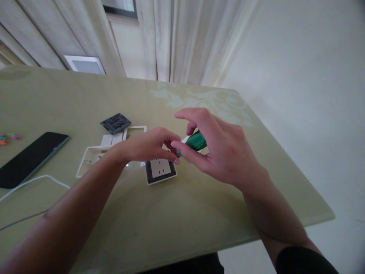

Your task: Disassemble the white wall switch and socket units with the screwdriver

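Note:
My right hand [219, 150] is closed around a green-handled screwdriver [195, 141], thumb and forefinger pinching its handle above the table. My left hand [151, 146] is curled, its fingertips meeting the screwdriver's lower end just over a wall socket [160, 171] with a white face and dark frame that lies flat on the table. What the left fingers pinch is hidden.
On the pale green table [171, 220] lie a dark grey socket module [115, 123], white frame pieces [134, 131], a white back box [89, 160], a black phone [31, 156] with a white cable [34, 180], and small coloured bits [8, 137] at the left edge. Curtains hang behind.

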Tool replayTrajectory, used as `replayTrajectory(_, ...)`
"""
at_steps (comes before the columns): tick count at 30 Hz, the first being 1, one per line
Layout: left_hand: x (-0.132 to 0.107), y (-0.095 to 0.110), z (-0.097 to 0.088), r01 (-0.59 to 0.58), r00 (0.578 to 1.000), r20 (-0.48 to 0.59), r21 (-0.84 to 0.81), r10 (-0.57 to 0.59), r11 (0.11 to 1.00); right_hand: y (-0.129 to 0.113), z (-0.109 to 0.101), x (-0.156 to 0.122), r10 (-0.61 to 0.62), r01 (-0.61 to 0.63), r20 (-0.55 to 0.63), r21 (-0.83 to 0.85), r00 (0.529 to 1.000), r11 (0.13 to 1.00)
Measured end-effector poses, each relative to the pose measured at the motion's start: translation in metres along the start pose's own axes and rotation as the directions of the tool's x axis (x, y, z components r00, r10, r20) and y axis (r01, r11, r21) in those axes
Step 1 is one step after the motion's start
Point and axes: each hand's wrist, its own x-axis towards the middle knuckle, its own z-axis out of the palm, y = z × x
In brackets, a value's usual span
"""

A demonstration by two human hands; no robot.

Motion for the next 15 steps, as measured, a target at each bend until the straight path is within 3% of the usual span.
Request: replayTrajectory(15, -0.0014, 0.0047, -0.003, -0.063, 0.997, -0.048, 0.037, 0.065, 0.997, -0.0014, -0.0025, -0.0008, -0.001, -0.001, -0.089, -0.027, 0.996, 1.0)
